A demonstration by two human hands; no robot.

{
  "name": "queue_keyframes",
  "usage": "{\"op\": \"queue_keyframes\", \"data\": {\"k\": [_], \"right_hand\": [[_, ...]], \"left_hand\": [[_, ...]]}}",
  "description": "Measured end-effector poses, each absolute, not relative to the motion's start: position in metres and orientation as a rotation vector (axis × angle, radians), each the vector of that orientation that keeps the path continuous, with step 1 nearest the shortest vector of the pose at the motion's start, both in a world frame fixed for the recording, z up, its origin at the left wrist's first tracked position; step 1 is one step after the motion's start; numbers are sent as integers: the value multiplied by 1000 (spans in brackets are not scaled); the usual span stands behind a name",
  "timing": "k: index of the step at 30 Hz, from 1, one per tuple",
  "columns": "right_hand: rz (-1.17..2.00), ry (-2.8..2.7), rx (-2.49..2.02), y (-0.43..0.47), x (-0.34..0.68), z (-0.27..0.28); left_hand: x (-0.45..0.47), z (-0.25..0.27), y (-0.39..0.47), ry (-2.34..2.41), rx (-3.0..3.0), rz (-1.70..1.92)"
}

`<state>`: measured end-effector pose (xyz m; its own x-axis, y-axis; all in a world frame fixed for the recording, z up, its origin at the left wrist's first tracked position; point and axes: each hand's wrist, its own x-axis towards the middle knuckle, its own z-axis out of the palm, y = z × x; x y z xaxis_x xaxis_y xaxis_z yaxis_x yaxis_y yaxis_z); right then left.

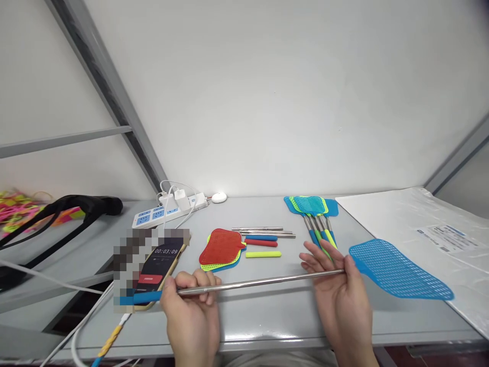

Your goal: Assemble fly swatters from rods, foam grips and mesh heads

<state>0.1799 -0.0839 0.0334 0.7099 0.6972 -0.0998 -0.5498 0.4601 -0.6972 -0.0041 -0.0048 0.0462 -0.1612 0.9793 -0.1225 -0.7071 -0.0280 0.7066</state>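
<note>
A blue fly swatter [405, 270] with an extended metal rod [263, 281] is held across the front of the table. My left hand [193, 306] is closed round the rod's left end, where it meets the blue grip [147, 297]. At the other end, my right hand [340, 295] is turned palm up, its thumb on the rod beside the mesh head and its fingers stretched out behind. Beyond my hands lie loose swatter heads, a red one [219, 247] on top, and several loose metal rods [263, 232]. Blue [261, 238], red [261, 243] and yellow grips [263, 254] lie beside them.
Several complete swatters [315, 216] are stacked at the back. A white plastic package [416, 224] covers the right side. To the left are a phone [164, 262] showing a timer, a power strip [153, 216], white cables and a black strap-like object [91, 206].
</note>
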Motion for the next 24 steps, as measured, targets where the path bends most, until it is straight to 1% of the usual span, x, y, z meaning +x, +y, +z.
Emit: {"op": "queue_keyframes", "data": {"k": [2,7,13,19,22,24], "right_hand": [[824,-231,-794,-85,182,35],[795,-159,-768,-90,183,38],[850,-180,-810,-89,188,37],[709,-192,-802,-89,196,34],[638,-155,-798,-90,192,34],[644,-162,-801,-89,182,34]], "left_hand": [[-13,49,1,770,479,1604],[-22,53,5,767,511,1654],[-34,60,6,794,489,1695],[-36,68,6,784,518,1791],[-16,63,0,750,491,1802],[2,58,-8,745,466,1753]]}}
